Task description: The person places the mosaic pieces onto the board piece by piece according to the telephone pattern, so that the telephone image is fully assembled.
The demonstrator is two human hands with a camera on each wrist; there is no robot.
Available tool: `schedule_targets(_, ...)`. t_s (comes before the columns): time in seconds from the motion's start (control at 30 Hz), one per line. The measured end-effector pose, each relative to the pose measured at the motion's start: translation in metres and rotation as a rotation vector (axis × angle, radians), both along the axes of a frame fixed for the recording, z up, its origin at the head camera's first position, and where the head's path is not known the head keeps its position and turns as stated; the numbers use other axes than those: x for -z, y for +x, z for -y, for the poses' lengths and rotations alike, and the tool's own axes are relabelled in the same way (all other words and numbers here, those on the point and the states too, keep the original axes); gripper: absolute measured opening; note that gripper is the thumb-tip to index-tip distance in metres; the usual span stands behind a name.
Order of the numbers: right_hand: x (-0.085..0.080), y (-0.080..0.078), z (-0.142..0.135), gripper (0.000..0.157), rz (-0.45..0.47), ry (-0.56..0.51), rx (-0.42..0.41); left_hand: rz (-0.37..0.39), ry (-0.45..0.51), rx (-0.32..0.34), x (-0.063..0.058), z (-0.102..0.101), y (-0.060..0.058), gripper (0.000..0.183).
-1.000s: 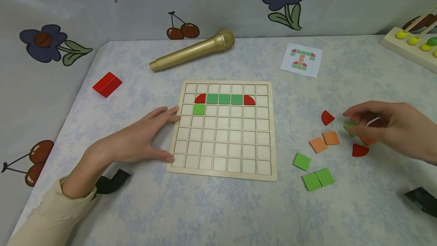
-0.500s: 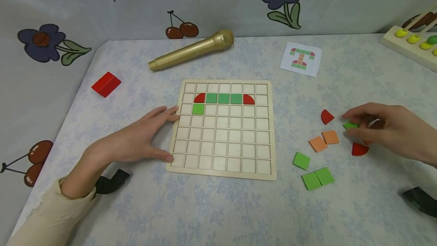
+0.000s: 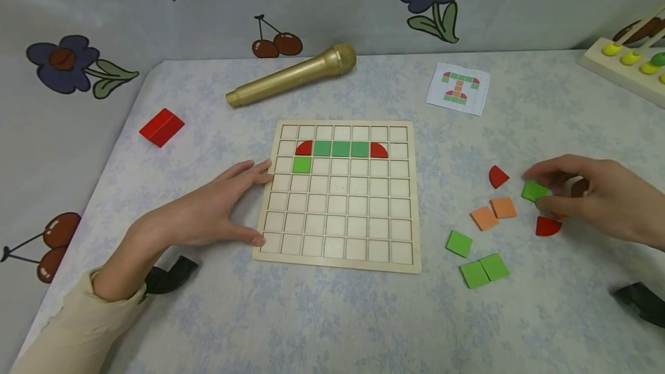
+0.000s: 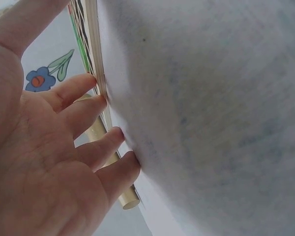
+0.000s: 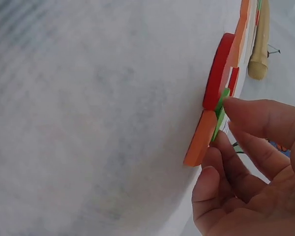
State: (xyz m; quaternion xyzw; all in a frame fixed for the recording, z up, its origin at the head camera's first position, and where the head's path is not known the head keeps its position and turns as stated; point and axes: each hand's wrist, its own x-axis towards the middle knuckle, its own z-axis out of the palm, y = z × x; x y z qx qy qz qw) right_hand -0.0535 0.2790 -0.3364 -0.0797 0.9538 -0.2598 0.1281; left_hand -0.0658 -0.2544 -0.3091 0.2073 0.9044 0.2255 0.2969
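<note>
A pale wooden grid board [image 3: 337, 270] lies mid-table, with red quarter-round tiles, dark green squares and one light green square [image 3: 302, 164] in its upper cells. My left hand [image 3: 208, 206] rests at its left edge, fingers spread and touching the rim; the left wrist view shows the fingertips [image 4: 102, 102] against the board's side. My right hand [image 3: 597, 195] pinches a green square tile [image 3: 533, 190] between thumb and fingers. Beside it lie a red quarter-round tile [image 3: 548, 226] and an orange tile [image 5: 200, 138], mostly hidden by the hand in the head view.
Loose tiles lie right of the board: orange squares [image 3: 503, 208], green squares [image 3: 474, 275] and a red quarter-round [image 3: 499, 176]. Behind are a gold microphone [image 3: 293, 75], a pattern card [image 3: 458, 89] and a bead abacus [image 3: 623, 74]. A red block [image 3: 161, 127] sits at left.
The green tile in my right fingers tips so more of its face shows, and the right hand shifts very slightly. My left hand stays at the board's edge.
</note>
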Motion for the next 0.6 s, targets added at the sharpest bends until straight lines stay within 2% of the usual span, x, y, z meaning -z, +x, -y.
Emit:
schedule_targets(0.1,0.002,0.002,-0.002,0.043,-0.059,-0.026,-0.039,0.002,-0.001,-0.003,0.0,0.0,0.0,0.101)
schedule_targets(0.17,0.002,0.002,-0.002,0.043,-0.068,-0.009,-0.042,-0.002,0.0,-0.003,0.0,0.0,0.0,0.101)
schedule_targets(0.37,-0.003,-0.003,0.001,0.039,-0.026,0.187,-0.012,-0.013,0.006,0.002,-0.001,-0.001,0.0,0.099)
schedule_targets(0.47,-0.005,-0.003,0.003,0.036,-0.059,0.238,-0.04,-0.008,0.001,-0.001,-0.001,-0.001,0.0,0.098)
schedule_targets(0.6,-0.008,-0.001,0.01,0.032,-0.143,0.179,-0.103,-0.006,0.003,0.002,-0.001,-0.001,0.0,0.097)
